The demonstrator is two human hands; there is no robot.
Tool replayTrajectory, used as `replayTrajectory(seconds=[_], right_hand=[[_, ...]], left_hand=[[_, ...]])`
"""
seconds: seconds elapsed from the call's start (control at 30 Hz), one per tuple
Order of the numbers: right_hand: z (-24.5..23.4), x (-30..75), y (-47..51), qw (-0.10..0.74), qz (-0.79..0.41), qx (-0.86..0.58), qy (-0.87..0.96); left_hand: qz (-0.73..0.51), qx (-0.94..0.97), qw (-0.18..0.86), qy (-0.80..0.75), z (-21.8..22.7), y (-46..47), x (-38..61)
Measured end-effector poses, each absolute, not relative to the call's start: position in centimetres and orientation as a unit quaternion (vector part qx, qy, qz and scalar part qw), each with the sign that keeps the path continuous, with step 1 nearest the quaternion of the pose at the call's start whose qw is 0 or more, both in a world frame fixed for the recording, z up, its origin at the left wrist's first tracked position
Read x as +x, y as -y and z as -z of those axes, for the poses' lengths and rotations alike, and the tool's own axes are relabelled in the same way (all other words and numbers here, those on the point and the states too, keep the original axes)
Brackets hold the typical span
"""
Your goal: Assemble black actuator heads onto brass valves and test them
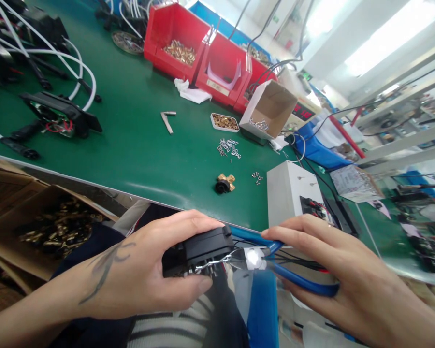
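Observation:
My left hand (163,261) is wrapped round a black plastic housing (208,245), with the thumb below and the fingers on top. A thin twisted metal clip (212,264) lies along the housing's lower side. My right hand (333,266) grips blue-handled pliers (255,259), whose handles are partly spread. The pliers' jaws point left and meet the end of the metal clip; whether they are closed on it I cannot make out. On the green table (137,145) just beyond my hands sits a brass fitting (226,183) with a black knob.
Small screws (256,178) and a pile of metal clips (229,147) lie farther back, near a tray of brass parts (224,122). Red bins (181,41) line the back. A white box (288,193) stands right. Black assemblies with white tubes (58,111) lie left, above a cardboard box (7,232).

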State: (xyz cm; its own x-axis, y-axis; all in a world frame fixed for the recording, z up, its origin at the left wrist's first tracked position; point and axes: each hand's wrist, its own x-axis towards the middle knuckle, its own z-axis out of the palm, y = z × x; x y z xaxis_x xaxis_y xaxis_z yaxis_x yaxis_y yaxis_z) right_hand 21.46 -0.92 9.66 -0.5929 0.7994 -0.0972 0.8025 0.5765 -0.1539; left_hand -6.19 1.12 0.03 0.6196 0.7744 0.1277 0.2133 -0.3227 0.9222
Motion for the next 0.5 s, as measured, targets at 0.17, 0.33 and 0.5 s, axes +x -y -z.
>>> replayTrajectory(seconds=[0.17, 0.33, 0.5], right_hand=[[-9.6, 21.0, 0.9, -0.002, 0.114, 0.447, -0.887], [-9.2, 20.2, 1.3, -0.014, 0.125, 0.451, -0.884], [-10.0, 22.8, 1.7, -0.006, 0.146, 0.439, -0.887]], left_hand=[[-0.286, 0.779, 0.448, -0.332, 0.6, -0.7, -6.6], [-0.292, 0.771, 0.466, -0.320, -0.1, -0.6, -6.2], [-0.290, 0.759, 0.494, -0.310, -0.2, 0.1, -6.3]])
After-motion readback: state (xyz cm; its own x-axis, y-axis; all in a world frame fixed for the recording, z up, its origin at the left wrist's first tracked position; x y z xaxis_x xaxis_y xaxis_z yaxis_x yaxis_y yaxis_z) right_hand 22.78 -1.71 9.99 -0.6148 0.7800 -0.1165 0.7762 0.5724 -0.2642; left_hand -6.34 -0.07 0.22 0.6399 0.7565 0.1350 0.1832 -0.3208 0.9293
